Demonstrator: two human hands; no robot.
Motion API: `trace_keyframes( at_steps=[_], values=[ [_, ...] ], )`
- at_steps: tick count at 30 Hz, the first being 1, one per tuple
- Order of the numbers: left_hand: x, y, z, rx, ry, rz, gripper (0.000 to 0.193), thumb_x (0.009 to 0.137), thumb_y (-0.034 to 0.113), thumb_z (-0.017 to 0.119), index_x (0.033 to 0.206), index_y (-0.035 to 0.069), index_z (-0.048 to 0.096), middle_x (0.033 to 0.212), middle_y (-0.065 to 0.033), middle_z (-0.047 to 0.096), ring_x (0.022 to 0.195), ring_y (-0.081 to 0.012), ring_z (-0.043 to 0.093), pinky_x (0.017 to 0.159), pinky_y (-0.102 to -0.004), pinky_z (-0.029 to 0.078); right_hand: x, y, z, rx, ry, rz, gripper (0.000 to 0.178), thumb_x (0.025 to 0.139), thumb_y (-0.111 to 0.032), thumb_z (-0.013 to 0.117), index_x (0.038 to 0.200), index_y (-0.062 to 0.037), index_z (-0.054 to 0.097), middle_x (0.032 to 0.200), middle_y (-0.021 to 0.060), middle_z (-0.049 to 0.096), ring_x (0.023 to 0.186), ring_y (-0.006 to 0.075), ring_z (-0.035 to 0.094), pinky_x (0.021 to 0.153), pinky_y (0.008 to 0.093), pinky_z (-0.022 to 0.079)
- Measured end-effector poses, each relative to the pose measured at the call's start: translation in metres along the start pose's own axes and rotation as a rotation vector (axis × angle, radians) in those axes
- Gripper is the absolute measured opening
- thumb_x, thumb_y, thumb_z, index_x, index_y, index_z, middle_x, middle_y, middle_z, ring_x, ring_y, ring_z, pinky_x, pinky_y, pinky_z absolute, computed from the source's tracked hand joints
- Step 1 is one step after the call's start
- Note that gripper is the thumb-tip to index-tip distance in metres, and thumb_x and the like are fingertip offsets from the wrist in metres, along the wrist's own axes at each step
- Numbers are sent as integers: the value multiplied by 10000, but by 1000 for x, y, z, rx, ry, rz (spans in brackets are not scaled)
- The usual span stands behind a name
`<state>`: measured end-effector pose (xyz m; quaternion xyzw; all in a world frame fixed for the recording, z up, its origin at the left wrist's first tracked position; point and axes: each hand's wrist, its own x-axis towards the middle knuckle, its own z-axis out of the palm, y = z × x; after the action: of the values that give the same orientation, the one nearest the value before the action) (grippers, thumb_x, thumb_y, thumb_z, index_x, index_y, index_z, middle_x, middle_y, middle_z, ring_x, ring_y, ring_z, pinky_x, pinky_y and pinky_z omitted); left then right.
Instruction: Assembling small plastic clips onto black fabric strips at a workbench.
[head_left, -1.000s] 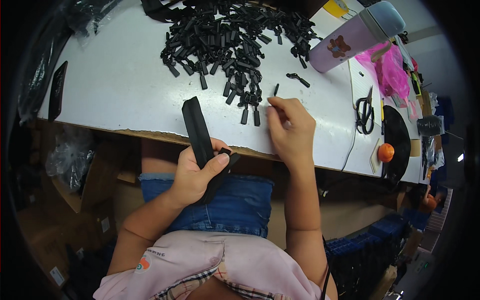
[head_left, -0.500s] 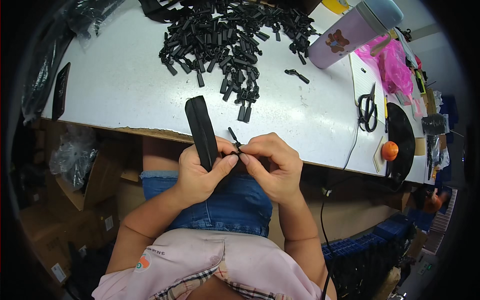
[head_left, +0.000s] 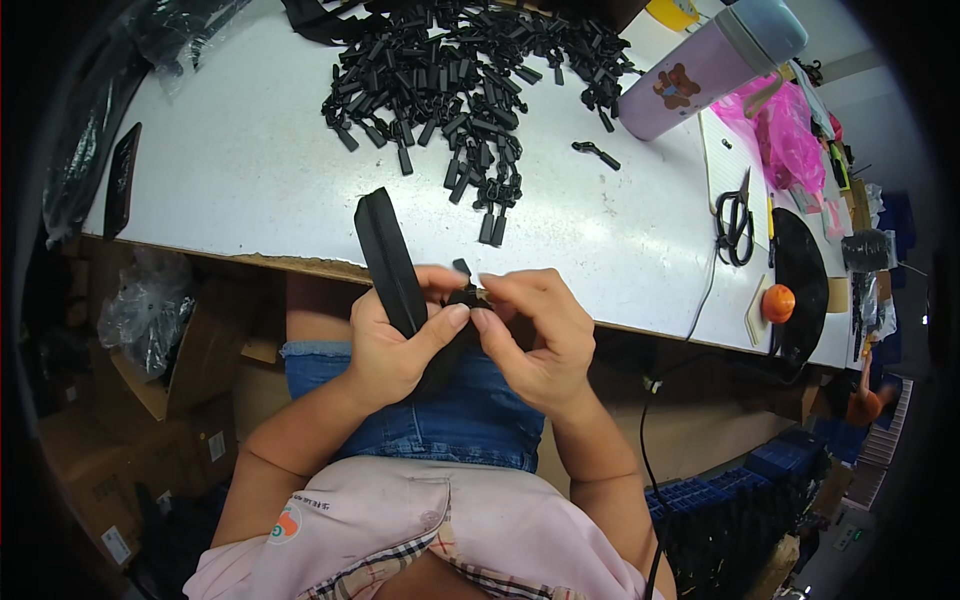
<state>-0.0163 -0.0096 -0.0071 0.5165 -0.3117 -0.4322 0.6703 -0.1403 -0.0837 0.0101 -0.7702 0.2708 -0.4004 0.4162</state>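
Note:
My left hand (head_left: 392, 335) is wrapped round a black zipper tape (head_left: 388, 262). A long folded loop of the tape stands up past the fingers toward the table. At my left fingertips is a small black zipper slider with its pull (head_left: 461, 267) sticking up. My right hand (head_left: 537, 335) meets it there, thumb and index finger closed at the zipper's end. Fingers partly hide the slider and the tape end. Beyond my hands, a large pile of black zipper sliders with pulls (head_left: 430, 85) lies on the white table (head_left: 250, 180).
A lone slider (head_left: 597, 154) lies right of the pile, near a lilac bottle (head_left: 690, 80). Black scissors (head_left: 735, 225), a notepad (head_left: 722, 160) and an orange round object (head_left: 778, 302) are at the right. A phone (head_left: 121, 180) lies at the left edge.
The tape loop has shifted slightly left. My right fingers have moved slightly left and down, and the zipper pull between my hands has changed its angle.

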Motion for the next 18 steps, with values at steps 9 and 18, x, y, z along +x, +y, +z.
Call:
trace_keyframes(
  at_steps=[9,18],
  values=[
    [3,3,-6,-23,-118,116,172,787,78,587,923,-27,569,836,-43,559,624,-57,516,567,-175,426,-12,8,16,788,6,394,64,758,17,583,811,19,548,716,30,523,519,43,456,450,161,356],
    [3,12,-9,-98,-269,-15,162,794,69,570,919,-33,585,815,-48,540,537,-30,462,450,-155,363,-7,10,0,1001,-209,663,65,757,-4,572,767,16,511,702,46,483,504,59,395,405,177,301]
  ],
)
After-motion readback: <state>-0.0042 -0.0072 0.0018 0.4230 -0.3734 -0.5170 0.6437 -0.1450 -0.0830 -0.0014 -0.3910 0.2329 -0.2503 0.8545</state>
